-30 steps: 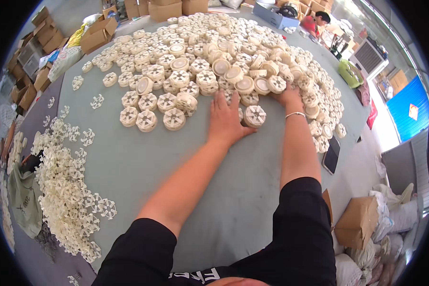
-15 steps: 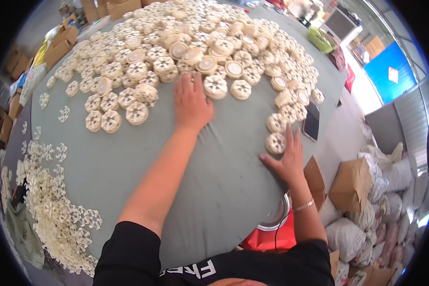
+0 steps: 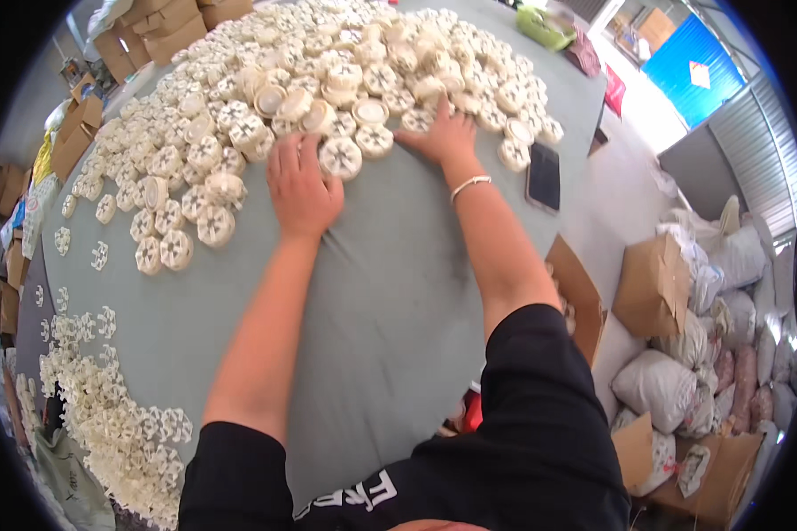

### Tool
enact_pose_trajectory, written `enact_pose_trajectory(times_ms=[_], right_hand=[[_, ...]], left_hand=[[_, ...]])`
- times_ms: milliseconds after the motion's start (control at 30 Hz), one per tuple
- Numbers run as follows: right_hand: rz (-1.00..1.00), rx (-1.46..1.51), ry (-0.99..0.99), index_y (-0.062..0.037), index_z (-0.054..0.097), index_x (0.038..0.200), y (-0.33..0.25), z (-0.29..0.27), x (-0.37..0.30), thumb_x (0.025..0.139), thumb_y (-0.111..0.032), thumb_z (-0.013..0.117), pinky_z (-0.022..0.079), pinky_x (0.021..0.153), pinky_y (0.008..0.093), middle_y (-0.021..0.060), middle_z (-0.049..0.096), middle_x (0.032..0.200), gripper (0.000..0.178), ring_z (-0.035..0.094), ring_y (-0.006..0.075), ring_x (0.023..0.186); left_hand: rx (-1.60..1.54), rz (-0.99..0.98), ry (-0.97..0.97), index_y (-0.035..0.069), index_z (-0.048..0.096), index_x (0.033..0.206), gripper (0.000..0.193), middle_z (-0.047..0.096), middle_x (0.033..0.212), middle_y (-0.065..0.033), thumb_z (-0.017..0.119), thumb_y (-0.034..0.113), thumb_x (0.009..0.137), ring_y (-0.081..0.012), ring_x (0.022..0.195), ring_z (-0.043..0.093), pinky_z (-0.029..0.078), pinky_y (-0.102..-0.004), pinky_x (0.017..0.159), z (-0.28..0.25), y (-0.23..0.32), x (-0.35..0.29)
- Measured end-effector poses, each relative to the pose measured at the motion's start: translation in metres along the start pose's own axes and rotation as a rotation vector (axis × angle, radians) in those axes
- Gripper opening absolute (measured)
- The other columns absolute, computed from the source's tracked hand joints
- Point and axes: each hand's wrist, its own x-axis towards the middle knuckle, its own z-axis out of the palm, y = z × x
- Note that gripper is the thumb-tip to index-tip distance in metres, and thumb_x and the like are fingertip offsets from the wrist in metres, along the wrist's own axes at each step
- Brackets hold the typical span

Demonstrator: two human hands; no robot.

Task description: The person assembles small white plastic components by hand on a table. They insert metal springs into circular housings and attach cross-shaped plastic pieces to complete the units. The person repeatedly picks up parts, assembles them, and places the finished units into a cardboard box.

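Observation:
A large heap of cream round plastic pieces (image 3: pixel 372 111) with spoked, cut-out faces covers the far part of the table. My left hand (image 3: pixel 301 188) lies palm down at the near edge of the heap, fingers extended, beside a round piece (image 3: pixel 340 157). Further right, my right hand (image 3: pixel 444 137) reaches against the heap with thumb and fingers spread, its fingertips among the pieces. Neither hand holds a piece. Several round pieces (image 3: pixel 175 250) form a loose group left of my left hand.
Flat cream spoked pieces (image 3: pixel 119 442) lie piled at the table's left edge. A dark phone (image 3: pixel 543 177) rests near the right edge of the grey-green table cover (image 3: pixel 381 292). Cardboard boxes (image 3: pixel 653 288) and stuffed sacks (image 3: pixel 655 382) stand on the floor to the right.
My right hand has moved forward and left to the heap. The row of round pieces beside it has been pushed inward. My left hand stays at the heap's edge, and the view has shifted.

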Motion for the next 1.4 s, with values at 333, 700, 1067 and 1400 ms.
enact_pose_trajectory(times_ms=[333, 700, 1067, 1400], right_hand=[[0.357, 0.61, 0.347, 0.0018, 0.075, 0.102, 0.221, -0.141, -0.3, 0.101, -0.016, 0.071, 0.053, 0.073, 0.0266, 0.0072, 0.076, 0.088, 0.018, 0.066, 0.0086, 0.08], [1.387, 0.866, -0.348, 0.0085, 0.07, 0.105, 0.313, 0.086, -0.554, 0.088, -0.057, 0.081, 0.062, 0.06, 0.047, 0.021, 0.075, 0.082, 0.068, 0.076, 0.0366, 0.08], [0.863, 0.026, -0.425, 0.0022, 0.057, 0.139, 0.356, 0.043, -0.549, 0.08, -0.051, 0.087, 0.053, 0.102, 0.0514, 0.0265, 0.066, 0.137, 0.085, 0.067, 0.0462, 0.119], [0.077, 0.986, -0.975, -0.0053, 0.076, 0.102, 0.297, 0.014, -0.659, 0.098, -0.027, 0.067, 0.058, 0.079, 0.0383, 0.0102, 0.072, 0.088, 0.023, 0.071, 0.0277, 0.082]], left_hand=[[0.185, 0.339, -0.227, 0.012, 0.069, 0.13, 0.045, 0.063, 0.132, -0.0086, 0.071, 0.005, 0.086, -0.0305, 0.122, 0.06, 0.05, -0.0441, 0.103, -0.085, 0.031, -0.067], [-0.177, 0.119, -0.653, 0.006, 0.067, 0.135, 0.045, 0.06, 0.14, -0.0158, 0.069, 0.006, 0.09, -0.0373, 0.124, 0.059, 0.049, -0.0476, 0.104, -0.224, 0.193, -0.218], [-0.12, 0.184, -0.46, 0.003, 0.07, 0.123, 0.035, 0.067, 0.123, -0.0122, 0.069, 0.005, 0.088, -0.0345, 0.108, 0.065, 0.055, -0.044, 0.092, -0.221, 0.195, -0.219], [-0.174, 0.202, -0.392, 0.005, 0.07, 0.118, 0.029, 0.067, 0.116, -0.0106, 0.067, 0.006, 0.089, -0.0329, 0.106, 0.065, 0.056, -0.0435, 0.09, -0.215, 0.188, -0.228]])
